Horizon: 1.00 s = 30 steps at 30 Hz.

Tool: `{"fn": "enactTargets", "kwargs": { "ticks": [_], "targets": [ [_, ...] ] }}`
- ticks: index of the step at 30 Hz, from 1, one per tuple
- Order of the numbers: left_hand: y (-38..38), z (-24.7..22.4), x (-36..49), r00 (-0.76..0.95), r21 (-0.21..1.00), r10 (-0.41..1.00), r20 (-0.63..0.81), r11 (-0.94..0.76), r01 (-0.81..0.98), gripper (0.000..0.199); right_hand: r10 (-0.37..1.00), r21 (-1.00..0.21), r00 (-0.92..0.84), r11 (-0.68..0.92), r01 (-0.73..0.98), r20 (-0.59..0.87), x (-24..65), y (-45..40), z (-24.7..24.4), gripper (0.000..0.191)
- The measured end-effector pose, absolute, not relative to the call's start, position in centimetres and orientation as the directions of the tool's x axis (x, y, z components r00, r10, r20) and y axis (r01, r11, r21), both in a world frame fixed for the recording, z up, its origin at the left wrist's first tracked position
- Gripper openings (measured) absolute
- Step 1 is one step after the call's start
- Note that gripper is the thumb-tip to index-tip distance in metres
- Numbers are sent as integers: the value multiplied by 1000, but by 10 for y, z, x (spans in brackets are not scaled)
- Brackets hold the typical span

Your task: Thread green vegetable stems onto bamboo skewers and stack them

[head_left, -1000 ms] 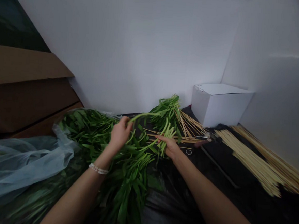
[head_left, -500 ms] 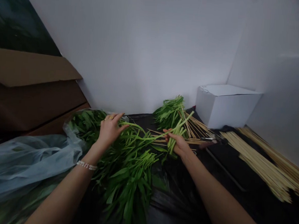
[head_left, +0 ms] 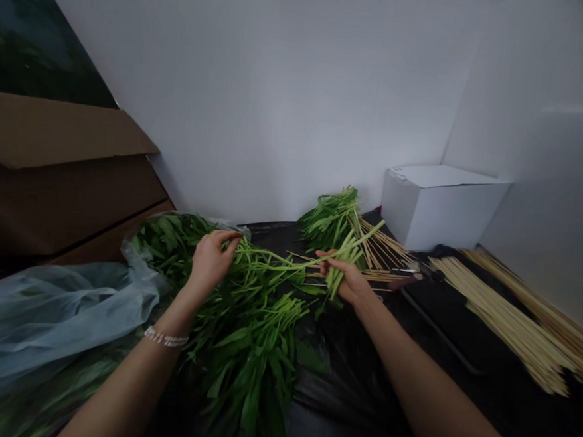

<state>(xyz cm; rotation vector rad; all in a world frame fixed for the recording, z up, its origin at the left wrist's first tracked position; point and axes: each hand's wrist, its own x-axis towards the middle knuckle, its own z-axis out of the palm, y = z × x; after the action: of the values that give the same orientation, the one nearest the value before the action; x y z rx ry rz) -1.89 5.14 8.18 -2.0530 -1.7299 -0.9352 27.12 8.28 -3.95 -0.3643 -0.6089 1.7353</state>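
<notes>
My right hand (head_left: pixel 343 279) is closed around a bunch of pale green water spinach stems (head_left: pixel 347 259), their cut ends pointing up and right. One long stem runs left from that bunch toward my left hand (head_left: pixel 215 256). The thumb and fingers of this hand are pinched together at the stem's leafy end, above a loose heap of water spinach (head_left: pixel 252 276). Below the heap, a cut bunch of water spinach (head_left: pixel 255 369) lies with its leaves toward me. Another leafy bunch (head_left: pixel 328 221) rests at the back on thin wooden sticks (head_left: pixel 382 245).
Clear plastic bags (head_left: pixel 60 315) lie on the left beside an open cardboard box (head_left: pixel 58 195). A white box (head_left: pixel 445 206) stands at the back right. Long pale sticks (head_left: pixel 504 320) lie on the right, near a dark flat object (head_left: pixel 441 322). Black plastic (head_left: pixel 339 395) covers the surface.
My left hand's fingers have closed from spread to a pinch and dipped slightly. The long stem hangs a little lower. My right hand keeps its hold on the stems, almost still.
</notes>
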Motion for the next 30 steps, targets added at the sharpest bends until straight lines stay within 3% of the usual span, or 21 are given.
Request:
{"fn": "enactTargets", "kwargs": {
  "ticks": [2, 6, 14, 25, 28, 30],
  "targets": [
    [42, 83, -5, 232, 90, 715, 660, -382, 920, 21, 967, -585, -246, -163, -794, 64, 270, 83, -40, 19],
    [29, 67, 20, 529, -138, 691, 493, -538, 832, 14, 967, -592, -249, -170, -788, 54, 268, 81, -41, 18],
    [32, 39, 27, 581, -310, 681, 446, -492, 814, 12, 959, -600, -275, -180, -780, 70, 266, 78, -37, 16],
    [30, 38, 27, 592, -303, 615, 520, -516, 802, 14, 945, -642, -328, -242, -727, 15, 266, 81, -42, 6],
    [29, 39, 28, 549, -246, 635, 543, -505, 827, 14, 940, -633, -341, -255, -731, 15, 262, 78, -40, 6],
    [31, 39, 28, 479, -147, 675, 562, -489, 860, 15, 935, -627, -355, -263, -733, 22, 260, 76, -40, 6]
  ]
}}
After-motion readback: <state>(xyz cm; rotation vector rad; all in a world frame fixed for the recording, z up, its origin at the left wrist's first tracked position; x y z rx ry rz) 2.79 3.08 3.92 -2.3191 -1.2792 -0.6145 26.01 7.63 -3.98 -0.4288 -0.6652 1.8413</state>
